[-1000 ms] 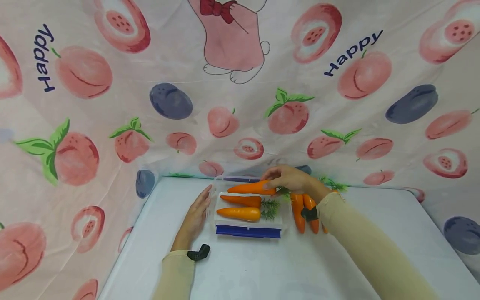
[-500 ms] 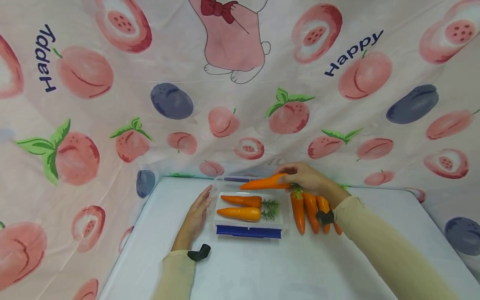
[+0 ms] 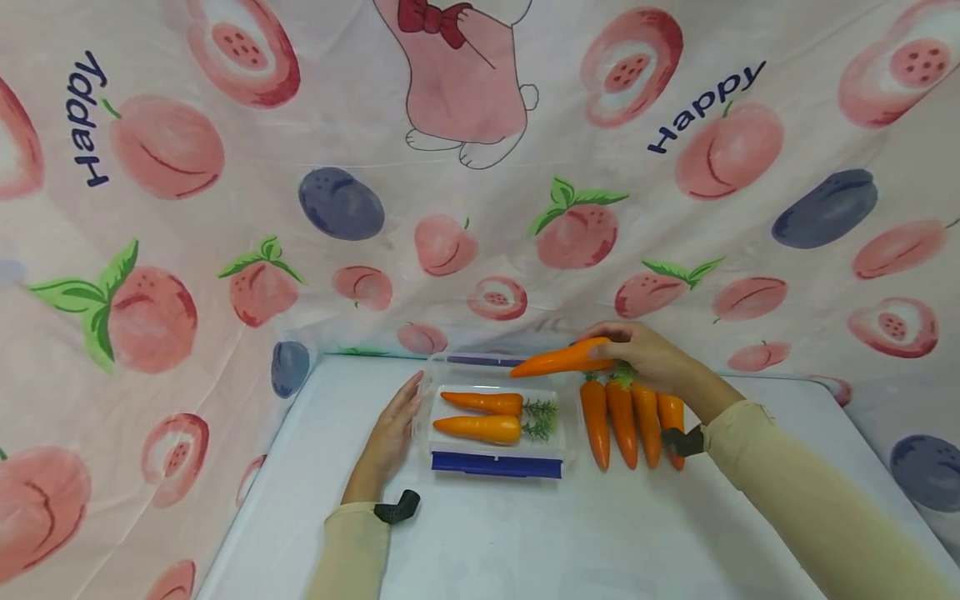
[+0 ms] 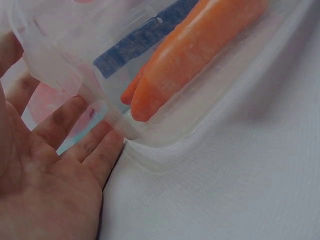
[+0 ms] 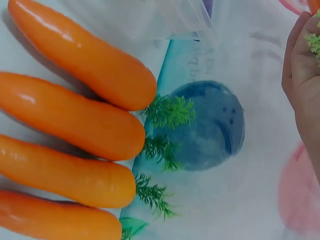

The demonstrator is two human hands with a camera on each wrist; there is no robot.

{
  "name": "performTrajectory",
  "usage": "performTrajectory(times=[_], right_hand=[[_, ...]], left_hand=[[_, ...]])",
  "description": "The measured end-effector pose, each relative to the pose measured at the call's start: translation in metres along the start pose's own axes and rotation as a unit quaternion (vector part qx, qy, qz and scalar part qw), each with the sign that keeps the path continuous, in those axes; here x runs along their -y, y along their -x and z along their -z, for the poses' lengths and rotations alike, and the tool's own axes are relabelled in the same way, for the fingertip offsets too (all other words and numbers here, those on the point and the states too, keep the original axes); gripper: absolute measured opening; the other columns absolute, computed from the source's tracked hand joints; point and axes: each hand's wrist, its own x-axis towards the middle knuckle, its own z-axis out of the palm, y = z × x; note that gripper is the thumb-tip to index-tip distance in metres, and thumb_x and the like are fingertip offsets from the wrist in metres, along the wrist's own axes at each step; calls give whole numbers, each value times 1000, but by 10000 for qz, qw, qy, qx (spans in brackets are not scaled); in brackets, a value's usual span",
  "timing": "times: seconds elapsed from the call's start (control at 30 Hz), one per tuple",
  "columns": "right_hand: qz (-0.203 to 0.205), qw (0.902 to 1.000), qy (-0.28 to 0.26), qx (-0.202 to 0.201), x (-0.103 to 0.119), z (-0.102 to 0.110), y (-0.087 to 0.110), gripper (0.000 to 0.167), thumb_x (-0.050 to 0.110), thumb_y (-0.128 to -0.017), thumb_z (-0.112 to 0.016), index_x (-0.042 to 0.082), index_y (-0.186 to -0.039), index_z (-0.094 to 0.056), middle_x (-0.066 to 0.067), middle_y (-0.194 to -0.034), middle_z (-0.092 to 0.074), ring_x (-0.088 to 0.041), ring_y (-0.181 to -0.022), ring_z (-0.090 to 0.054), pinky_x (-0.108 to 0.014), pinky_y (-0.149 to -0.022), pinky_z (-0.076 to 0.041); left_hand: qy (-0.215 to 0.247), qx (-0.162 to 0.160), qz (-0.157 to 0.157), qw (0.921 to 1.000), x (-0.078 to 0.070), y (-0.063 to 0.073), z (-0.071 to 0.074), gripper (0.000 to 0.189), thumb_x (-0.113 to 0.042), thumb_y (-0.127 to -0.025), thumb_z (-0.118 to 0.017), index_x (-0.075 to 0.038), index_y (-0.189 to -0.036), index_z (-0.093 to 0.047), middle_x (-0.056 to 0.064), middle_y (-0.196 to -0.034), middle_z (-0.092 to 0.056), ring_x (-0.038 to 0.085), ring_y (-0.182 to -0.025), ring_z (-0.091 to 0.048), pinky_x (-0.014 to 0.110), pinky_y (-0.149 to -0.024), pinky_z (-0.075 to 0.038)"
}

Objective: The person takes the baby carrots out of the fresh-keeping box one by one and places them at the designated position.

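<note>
A clear plastic box (image 3: pixel 567 429) with blue clips stands on the white table, two orange carrots (image 3: pixel 477 428) lying in it with their green tops to the right. My left hand (image 3: pixel 392 429) rests along the box's left end. In the left wrist view its fingers (image 4: pixel 65 117) are extended against the clear wall. Up at the box's back right corner, my right hand (image 3: pixel 651 354) grips another carrot (image 3: pixel 558 359) by its thick end, tip pointing left. Only part of the right hand shows at the edge of the right wrist view.
Right of the box, several carrots (image 3: pixel 620 425) lie side by side on the table (image 3: pixel 480 542), tips toward me and green tops at the back. A fruit-printed cloth (image 3: pixel 480 192) hangs behind the table. Blue clips (image 3: pixel 495 464) jut from the box's front.
My right hand has moved right with its carrot, from over the back of the box to its back right corner. More of the carrot row shows now. My left hand has stayed put.
</note>
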Motion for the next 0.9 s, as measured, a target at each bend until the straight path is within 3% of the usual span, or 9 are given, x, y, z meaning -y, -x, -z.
performTrajectory(times=[0.2, 0.43, 0.67, 0.9], right_hand=[[201, 9997, -94, -50, 3, 12, 10, 42, 16, -97, -69, -1, -134, -59, -8, -124, -60, -26, -107, -60, -29, -92, -58], [250, 9995, -165, -55, -2, 28, 24, 36, 11, -98, -67, 5, -132, -60, -6, -121, -60, -22, -107, -60, -28, -93, -58], [253, 9985, -258, -418, -10, 43, 36, 30, 13, -100, -66, 12, -128, -56, -3, -119, -55, -20, -106, -57, -25, -92, -57], [383, 9970, -375, -559, -17, 55, 47, 26, 10, -100, -65, 12, -125, -59, -1, -117, -58, -17, -102, -58, -22, -90, -57]], left_hand=[[-12, 10, 27, 10000, -1, -1, 0, 50, -24, -111, -42, -25, -160, -34, 7, -171, -19, 28, -160, -10, 53, -130, -7], [-59, -40, 136, 9999, -1, -1, 0, 50, -24, -110, -42, -29, -159, -36, 5, -171, -19, 27, -160, -12, 52, -130, -10], [-53, -4, 153, 9999, -1, 0, -1, 50, -24, -110, -42, -30, -159, -35, 4, -171, -19, 26, -160, -13, 50, -130, -12], [-92, -31, 135, 9999, 0, -1, 1, 50, -25, -110, -42, -30, -159, -36, 5, -171, -19, 26, -160, -12, 51, -130, -10]])
